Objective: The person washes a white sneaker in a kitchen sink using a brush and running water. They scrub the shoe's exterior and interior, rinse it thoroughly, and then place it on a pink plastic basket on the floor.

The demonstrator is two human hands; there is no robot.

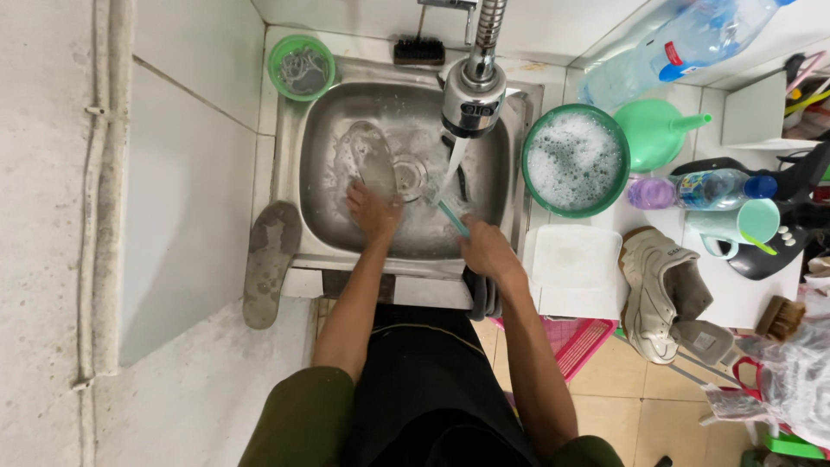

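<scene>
Left hand (pixel 372 210) presses flat on a shoe insole (pixel 370 157) lying on the sink (pixel 328 104) floor beside the drain, pinning it so it stays put. Right hand (pixel 486 249), at the sink's front edge, is closed around a teal-handled brush (pixel 451 216), head angled under the faucet (pixel 473 91) stream to wet or rinse it. Second insole (pixel 268 264) hangs over the front-left corner (likely parked). Green bowl of suds (pixel 575 160) sits just off the right rim, in reach.

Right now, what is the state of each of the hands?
Left hand: pressed on the insole in the sink, holding it down.
Right hand: closed around a teal brush handle.
</scene>
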